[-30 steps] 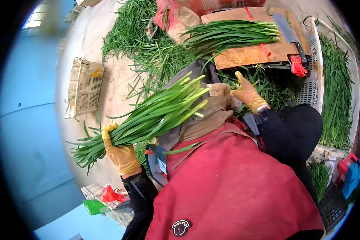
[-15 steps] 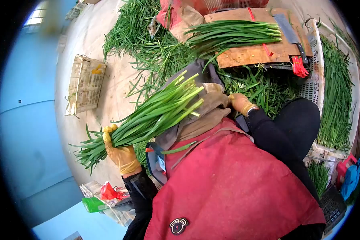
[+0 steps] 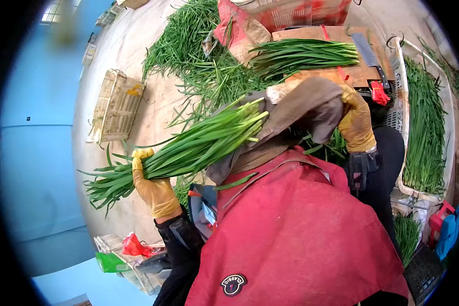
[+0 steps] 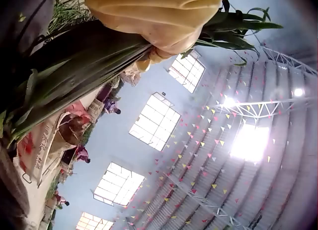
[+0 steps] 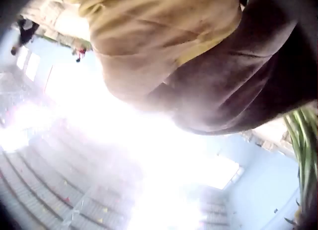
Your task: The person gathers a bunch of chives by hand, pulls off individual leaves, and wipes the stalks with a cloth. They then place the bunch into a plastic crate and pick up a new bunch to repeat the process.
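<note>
My left hand [image 3: 155, 193], in a yellow glove, grips a bunch of garlic chives [image 3: 204, 138] round its leafy end. The pale cut ends point right, over my lap. In the left wrist view, the gloved hand [image 4: 159, 19] wraps the dark leaves. My right hand [image 3: 358, 122], gloved too, holds the edge of a grey-brown cloth [image 3: 306, 104] raised off my lap. Folds of that cloth [image 5: 223, 86] hang from the glove in the right wrist view. Behind the cloth, another bunch of chives [image 3: 306, 53] lies on a wooden board [image 3: 362, 76].
A cleaver [image 3: 366, 51] and red ties [image 3: 379, 93] lie at the board's right. Beyond stands a white crate [image 3: 400, 97] filled with chives. Loose leaves [image 3: 181, 43] cover the floor at the back left, near an upended crate [image 3: 118, 104]. A red apron [image 3: 296, 219] covers my front.
My right hand reached down to the cloth on my lap, took hold of it and lifted it up and to the right. The left hand keeps the chives nearly in place.
</note>
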`<action>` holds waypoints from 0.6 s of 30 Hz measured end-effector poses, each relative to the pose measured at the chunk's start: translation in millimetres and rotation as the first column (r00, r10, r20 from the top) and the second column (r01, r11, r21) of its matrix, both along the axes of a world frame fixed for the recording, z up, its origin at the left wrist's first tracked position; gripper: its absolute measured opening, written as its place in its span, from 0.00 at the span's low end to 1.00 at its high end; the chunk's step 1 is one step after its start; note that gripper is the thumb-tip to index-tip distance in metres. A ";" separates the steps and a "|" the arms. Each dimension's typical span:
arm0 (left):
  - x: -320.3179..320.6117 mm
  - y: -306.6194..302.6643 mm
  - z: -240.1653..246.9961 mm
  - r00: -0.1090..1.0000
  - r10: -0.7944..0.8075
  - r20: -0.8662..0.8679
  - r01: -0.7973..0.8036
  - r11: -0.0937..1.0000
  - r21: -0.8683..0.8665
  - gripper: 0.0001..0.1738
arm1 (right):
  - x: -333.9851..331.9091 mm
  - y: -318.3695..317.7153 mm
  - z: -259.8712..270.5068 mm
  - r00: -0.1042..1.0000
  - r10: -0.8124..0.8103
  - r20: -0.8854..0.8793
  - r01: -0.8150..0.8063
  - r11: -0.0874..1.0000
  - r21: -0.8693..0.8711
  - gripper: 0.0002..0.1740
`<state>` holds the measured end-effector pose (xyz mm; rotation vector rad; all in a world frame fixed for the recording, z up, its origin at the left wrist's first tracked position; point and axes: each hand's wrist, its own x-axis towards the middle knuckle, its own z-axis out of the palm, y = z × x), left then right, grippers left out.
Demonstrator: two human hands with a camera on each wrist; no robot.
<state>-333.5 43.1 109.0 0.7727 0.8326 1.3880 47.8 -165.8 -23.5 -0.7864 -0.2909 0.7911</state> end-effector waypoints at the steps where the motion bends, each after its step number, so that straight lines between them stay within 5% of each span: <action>1: 0.2 -0.1 0.3 1.000 -0.007 0.004 0.007 1.000 0.005 0.11 | -16.3 6.7 34.2 0.986 0.110 0.127 -0.098 0.991 -0.093 0.06; 3: 0.8 2.4 1.6 1.000 -0.023 0.010 0.023 1.000 0.015 0.11 | -49.5 24.0 98.7 0.855 0.427 0.295 -0.343 0.891 -0.297 0.09; 5: 5.9 -0.4 -3.0 0.999 -0.012 0.033 0.012 1.000 0.003 0.12 | -87.3 69.5 86.3 0.474 0.346 0.810 -0.424 0.896 -0.134 0.11; 7: 10.3 -2.6 -7.6 1.000 0.007 0.018 -0.007 1.000 -0.008 0.12 | -116.6 98.7 42.0 0.216 0.430 0.877 -0.446 0.842 -0.303 0.12; 10: -0.9 4.1 -21.6 0.991 -0.076 0.114 0.080 0.996 -0.028 0.12 | -115.1 116.7 33.7 0.066 0.278 0.958 -0.041 0.960 -0.276 0.15; 11: -7.7 5.5 -23.0 0.987 -0.090 0.129 0.096 0.995 -0.041 0.12 | -105.8 120.7 27.1 -0.128 0.518 0.846 0.016 0.854 -0.521 0.19; 13: -0.7 1.8 -19.0 0.996 -0.046 0.080 0.050 0.997 -0.054 0.13 | -109.7 114.7 -16.4 0.159 0.321 0.933 0.067 0.940 -0.335 0.20; 16: 2.5 2.4 -18.9 0.996 -0.055 0.070 0.057 0.998 -0.027 0.13 | -104.9 113.5 -44.2 0.268 0.269 0.925 0.034 0.957 -0.288 0.21; 18: 6.4 2.8 -15.4 0.998 -0.041 0.037 0.041 0.999 -0.005 0.13 | -93.8 107.7 -73.5 0.309 0.465 0.830 -0.006 0.873 -0.487 0.20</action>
